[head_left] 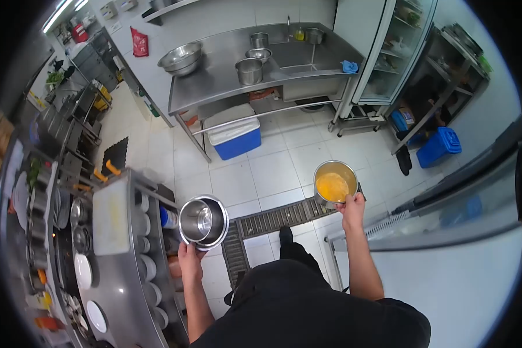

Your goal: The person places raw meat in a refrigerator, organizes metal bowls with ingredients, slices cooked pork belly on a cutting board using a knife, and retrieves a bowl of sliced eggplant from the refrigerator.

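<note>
My left hand (190,259) grips the near rim of a steel mixing bowl (221,220). Inside that bowl sits a smaller steel pot (198,219), which looks bare inside. Out to the right, my right hand (352,209) is closed on the near edge of a steel pot (343,167) with yellow-orange liquid (333,187) in it, pale and foamy on top. Both hands hold their vessels apart, over the tiled floor. The fingers under each rim are partly hidden.
Ahead stands a steel sink counter (214,87) bearing bowls and pots, with a blue cooler (238,142) below. A floor drain grate (284,219) crosses underfoot. At left is a steel worktable (122,284) with a cutting board (111,217); at right, an open fridge door (446,232).
</note>
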`<action>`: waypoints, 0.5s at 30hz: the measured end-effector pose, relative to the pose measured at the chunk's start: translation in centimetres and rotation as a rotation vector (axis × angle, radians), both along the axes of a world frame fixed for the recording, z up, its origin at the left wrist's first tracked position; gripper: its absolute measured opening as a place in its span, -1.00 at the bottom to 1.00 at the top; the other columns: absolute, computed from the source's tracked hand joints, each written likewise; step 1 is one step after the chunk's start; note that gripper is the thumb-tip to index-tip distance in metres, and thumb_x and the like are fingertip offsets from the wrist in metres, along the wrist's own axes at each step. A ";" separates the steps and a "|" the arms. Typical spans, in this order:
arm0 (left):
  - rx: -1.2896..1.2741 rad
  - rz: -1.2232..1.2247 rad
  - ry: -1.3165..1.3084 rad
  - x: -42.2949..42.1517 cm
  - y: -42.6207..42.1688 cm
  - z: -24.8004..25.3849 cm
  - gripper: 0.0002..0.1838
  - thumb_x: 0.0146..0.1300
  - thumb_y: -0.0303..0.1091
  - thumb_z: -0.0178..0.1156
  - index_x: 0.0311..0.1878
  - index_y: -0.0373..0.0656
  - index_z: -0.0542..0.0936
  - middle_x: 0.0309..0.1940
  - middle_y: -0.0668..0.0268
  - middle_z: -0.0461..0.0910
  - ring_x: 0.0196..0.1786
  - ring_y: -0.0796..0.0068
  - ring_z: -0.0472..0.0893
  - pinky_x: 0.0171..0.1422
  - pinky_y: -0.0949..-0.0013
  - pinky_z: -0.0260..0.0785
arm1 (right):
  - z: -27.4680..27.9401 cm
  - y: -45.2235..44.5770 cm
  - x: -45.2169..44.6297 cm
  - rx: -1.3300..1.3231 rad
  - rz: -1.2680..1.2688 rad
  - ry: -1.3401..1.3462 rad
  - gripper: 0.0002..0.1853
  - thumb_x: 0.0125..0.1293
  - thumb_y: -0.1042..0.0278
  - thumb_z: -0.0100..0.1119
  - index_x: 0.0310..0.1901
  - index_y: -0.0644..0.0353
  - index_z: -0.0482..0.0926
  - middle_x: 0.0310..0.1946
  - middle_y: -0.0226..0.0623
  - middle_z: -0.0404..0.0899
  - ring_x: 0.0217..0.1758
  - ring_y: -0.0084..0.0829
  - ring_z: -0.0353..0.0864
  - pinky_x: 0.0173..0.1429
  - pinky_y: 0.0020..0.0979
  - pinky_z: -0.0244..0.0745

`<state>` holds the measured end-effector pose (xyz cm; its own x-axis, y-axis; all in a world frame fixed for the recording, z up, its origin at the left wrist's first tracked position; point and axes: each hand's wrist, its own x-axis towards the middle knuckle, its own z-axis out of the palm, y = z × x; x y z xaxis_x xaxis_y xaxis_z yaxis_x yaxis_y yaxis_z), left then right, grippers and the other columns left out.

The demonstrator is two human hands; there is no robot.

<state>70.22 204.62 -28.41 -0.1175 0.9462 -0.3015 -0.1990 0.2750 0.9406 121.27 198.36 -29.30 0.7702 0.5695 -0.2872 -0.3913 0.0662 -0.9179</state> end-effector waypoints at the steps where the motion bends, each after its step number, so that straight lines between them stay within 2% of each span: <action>1: -0.017 0.021 -0.028 1.8 1.9 0.6 -0.74 0.53 -0.40 -0.04 0.16 -0.28 0.48 -0.02 0.21 0.63 -0.04 0.41 0.69 0.11 0.20 0.67 | 0.3 2.7 1.6 0.004 0.008 0.017 -0.79 0.39 0.55 0.06 -0.32 0.08 0.23 -0.50 -0.30 0.47 -0.65 -0.51 0.48 -0.43 -0.29 0.71; 3: -0.059 0.065 -0.024 4.4 5.7 1.7 -0.75 0.53 -0.41 -0.05 0.14 -0.27 0.48 -0.05 0.21 0.63 -0.04 0.41 0.68 0.09 0.20 0.68 | -0.3 8.4 5.7 -0.002 0.055 -0.011 -0.80 0.40 0.54 0.04 -0.31 0.07 0.23 -0.52 -0.29 0.46 -0.63 -0.50 0.48 -0.41 -0.28 0.69; 6: -0.071 0.115 0.076 7.4 11.2 3.6 -0.82 0.50 -0.37 0.00 0.03 -0.17 0.53 -0.28 0.41 0.52 -0.27 0.61 0.55 -0.04 0.31 0.65 | 0.7 17.7 9.2 -0.016 0.071 -0.012 -0.81 0.42 0.53 0.01 -0.31 0.06 0.23 -0.48 -0.31 0.46 -0.59 -0.50 0.49 -0.40 -0.30 0.68; 7: -0.058 0.113 0.093 8.6 12.9 4.5 -0.80 0.50 -0.37 0.00 0.05 -0.18 0.53 -0.25 0.41 0.53 -0.26 0.61 0.54 -0.05 0.31 0.64 | 1.9 20.7 10.0 -0.017 0.071 -0.021 -0.81 0.42 0.53 0.01 -0.31 0.06 0.24 -0.47 -0.31 0.47 -0.58 -0.50 0.49 -0.39 -0.30 0.68; 10: -0.072 0.036 0.126 10.8 18.9 5.0 -0.77 0.51 -0.43 -0.08 0.11 -0.27 0.46 -0.08 0.23 0.63 -0.07 0.42 0.70 0.06 0.23 0.69 | 4.2 29.7 12.7 0.033 0.092 -0.005 -0.81 0.41 0.54 0.02 -0.30 0.08 0.24 -0.43 -0.30 0.49 -0.55 -0.49 0.53 -0.36 -0.31 0.70; 12: -0.103 0.017 0.134 14.0 23.7 4.5 -0.78 0.50 -0.39 -0.03 0.08 -0.25 0.50 -0.08 0.25 0.63 -0.09 0.46 0.68 0.00 0.30 0.67 | 5.0 36.2 14.8 0.087 0.092 0.020 -0.81 0.39 0.56 0.02 -0.29 0.11 0.22 -0.49 -0.27 0.48 -0.58 -0.46 0.53 -0.35 -0.30 0.72; 15: -0.135 -0.083 0.141 17.5 30.4 2.5 -0.80 0.50 -0.34 0.01 0.02 -0.22 0.54 -0.12 0.28 0.64 -0.12 0.49 0.67 -0.09 0.40 0.62 | 4.8 44.0 18.1 0.105 0.115 -0.046 -0.83 0.41 0.54 0.02 -0.27 0.11 0.23 -0.46 -0.23 0.52 -0.55 -0.46 0.55 -0.33 -0.29 0.73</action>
<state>87.73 234.98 -25.88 -0.0903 0.9066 -0.4123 -0.0397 0.4104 0.9111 139.34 242.33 -24.50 0.7095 0.6795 -0.1870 -0.3590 0.1201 -0.9256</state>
